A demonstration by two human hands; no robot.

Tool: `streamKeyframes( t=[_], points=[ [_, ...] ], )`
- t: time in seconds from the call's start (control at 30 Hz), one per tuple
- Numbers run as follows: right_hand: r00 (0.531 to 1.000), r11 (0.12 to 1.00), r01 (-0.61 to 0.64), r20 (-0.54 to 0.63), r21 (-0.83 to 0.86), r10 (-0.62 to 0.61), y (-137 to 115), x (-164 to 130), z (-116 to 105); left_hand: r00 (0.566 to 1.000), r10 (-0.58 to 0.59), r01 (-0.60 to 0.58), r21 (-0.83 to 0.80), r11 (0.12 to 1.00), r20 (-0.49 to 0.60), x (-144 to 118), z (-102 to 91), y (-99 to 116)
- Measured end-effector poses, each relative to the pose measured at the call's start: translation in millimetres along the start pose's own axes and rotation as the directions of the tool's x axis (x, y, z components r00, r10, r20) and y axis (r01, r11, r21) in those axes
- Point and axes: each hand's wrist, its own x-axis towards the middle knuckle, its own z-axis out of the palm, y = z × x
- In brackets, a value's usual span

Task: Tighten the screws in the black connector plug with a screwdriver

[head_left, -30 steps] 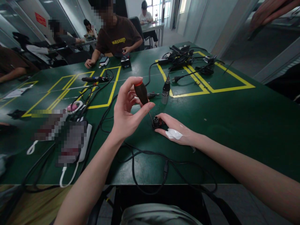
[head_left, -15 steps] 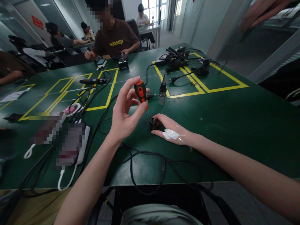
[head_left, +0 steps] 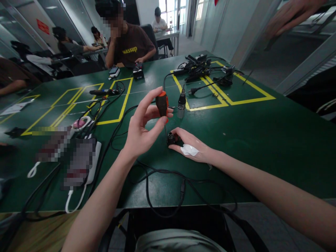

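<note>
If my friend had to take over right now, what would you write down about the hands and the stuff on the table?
Left hand: raised above the green table, fingertips pinching the orange-and-black screwdriver upright, tip down into the small black connector.
Right hand: flat on the table, fingers steadying that connector; white patch on its back.
Nearby: a silver-and-black plug stands upright behind the screwdriver; black cables loop along the near edge.
Done: tool seated on the connector. Left: how far the screw is turned cannot be seen.
</note>
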Motion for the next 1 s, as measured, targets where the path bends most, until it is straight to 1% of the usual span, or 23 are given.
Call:
streamKeyframes(
  t=[0.2,0.27,0.4,0.5,0.67,0.73,0.9,0.97,1.0],
  points=[
    [1.000,1.000,-0.014,0.001,0.011,0.014,-1,0,-1,0.996,0.047,-0.044,0.046,0.998,-0.079,1,-2.3,-6],
    [1.000,1.000,-0.013,0.009,0.011,0.013,-1,0,-2,0.996,0.041,-0.038,0.033,0.999,-0.077,0,-1.7,-4],
    [1.000,1.000,-0.003,0.017,0.012,0.002,0,0,-2,0.999,0.002,-0.003,-0.004,1.000,-0.042,-1,-0.1,3],
    [1.000,1.000,-0.003,0.014,0.010,0.003,1,0,-1,1.000,0.000,0.001,0.018,1.000,-0.021,-2,0.1,1],
    [1.000,1.000,0.015,0.004,0.010,-0.015,1,0,-1,0.992,0.063,-0.052,0.101,0.994,-0.107,-1,-0.7,-10],
    [1.000,1.000,0.016,0.004,0.010,-0.016,1,0,-1,0.994,0.049,-0.040,0.088,0.995,-0.097,0,-0.9,-9],
    [1.000,1.000,0.025,-0.006,0.012,-0.024,1,0,-1,1.000,0.005,-0.005,0.014,1.000,-0.023,-1,-1.4,-1],
    [1.000,1.000,0.021,-0.004,0.016,-0.021,1,0,-1,0.999,0.015,-0.014,0.019,1.000,-0.040,-1,-1.7,-3],
    [1.000,1.000,0.016,-0.001,0.018,-0.016,1,0,-1,0.997,0.025,-0.023,0.029,0.999,-0.067,-1,-1.8,-5]
  ],
)
